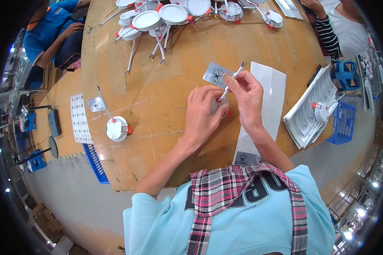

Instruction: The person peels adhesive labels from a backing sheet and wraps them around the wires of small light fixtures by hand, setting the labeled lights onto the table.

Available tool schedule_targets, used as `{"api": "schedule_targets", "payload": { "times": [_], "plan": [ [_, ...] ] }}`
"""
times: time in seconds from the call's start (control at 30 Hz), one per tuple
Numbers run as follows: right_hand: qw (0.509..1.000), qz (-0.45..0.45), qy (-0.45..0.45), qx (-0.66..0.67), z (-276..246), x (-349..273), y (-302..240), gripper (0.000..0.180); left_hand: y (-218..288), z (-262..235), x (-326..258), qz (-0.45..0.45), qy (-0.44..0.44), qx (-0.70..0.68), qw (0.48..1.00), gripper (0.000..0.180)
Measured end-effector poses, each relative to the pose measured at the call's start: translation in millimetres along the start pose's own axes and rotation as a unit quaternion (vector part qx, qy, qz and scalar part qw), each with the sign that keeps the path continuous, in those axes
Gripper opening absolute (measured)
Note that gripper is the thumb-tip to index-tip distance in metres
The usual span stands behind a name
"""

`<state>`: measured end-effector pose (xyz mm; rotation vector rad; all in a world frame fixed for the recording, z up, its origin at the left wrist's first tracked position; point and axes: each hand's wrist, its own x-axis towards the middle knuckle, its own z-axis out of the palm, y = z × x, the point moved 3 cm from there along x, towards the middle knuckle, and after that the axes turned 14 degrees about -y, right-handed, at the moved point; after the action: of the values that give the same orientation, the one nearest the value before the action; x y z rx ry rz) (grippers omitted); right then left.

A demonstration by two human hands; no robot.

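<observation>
The left hand (pixel 199 112) is closed around a white lamp (pixel 214 108), mostly hidden beneath its fingers; just beside, the right hand (pixel 250 93) pinches one silver label (pixel 214 75) at the lamp's white cable (pixel 226 92). Under the right forearm lies one backing strip (pixel 267 95), a single sticker (pixel 244 158) near its lower end. Farther out on the counter (pixel 142 80), one labelled lamp (pixel 115 129) lies at left and one other lamp (pixel 321 112) on the sheet stack (pixel 308 110) at right. Beyond, a pile of lamps (pixel 173 14) overlaps and is cut off by the upper edge, its count hard to make out
</observation>
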<state>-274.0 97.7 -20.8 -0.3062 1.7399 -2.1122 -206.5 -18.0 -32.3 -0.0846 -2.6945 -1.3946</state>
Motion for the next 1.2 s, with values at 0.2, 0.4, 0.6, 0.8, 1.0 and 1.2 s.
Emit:
{"api": "schedule_targets", "payload": {
  "times": [0.2,0.4,0.6,0.8,1.0,1.2],
  "plan": [
    [0.999,-0.031,-0.019,0.013,-13.6,-1.6,-21.1,0.022,-0.8,-12.4,-6.9,-0.109,-0.116,-0.497,0.853,0.014],
    [0.998,-0.013,-0.055,0.028,-30.7,2.0,-23.6,0.04,4.1,-8.9,-18.2,-0.007,-0.103,-0.848,0.52,0.02],
    [0.988,0.051,-0.12,0.077,-21.7,4.4,-18.9,0.043,22.6,1.0,-27.5,0.029,-0.108,-0.944,0.309,0.021],
    [0.975,0.107,-0.194,0.012,-5.9,7.5,-20.6,0.035,20.0,12.9,-30.6,0.005,-0.117,-0.926,0.359,0.021],
    [0.954,0.129,-0.27,0.032,-19.4,11.2,-17.4,0.03,18.5,15.2,-32.0,-0.028,-0.124,-0.889,0.441,0.018],
    [0.937,0.139,-0.32,-0.018,-20.0,19.1,-29.9,0.03,10.8,17.0,-36.9,-0.039,-0.128,-0.881,0.453,0.017]
  ]
}}
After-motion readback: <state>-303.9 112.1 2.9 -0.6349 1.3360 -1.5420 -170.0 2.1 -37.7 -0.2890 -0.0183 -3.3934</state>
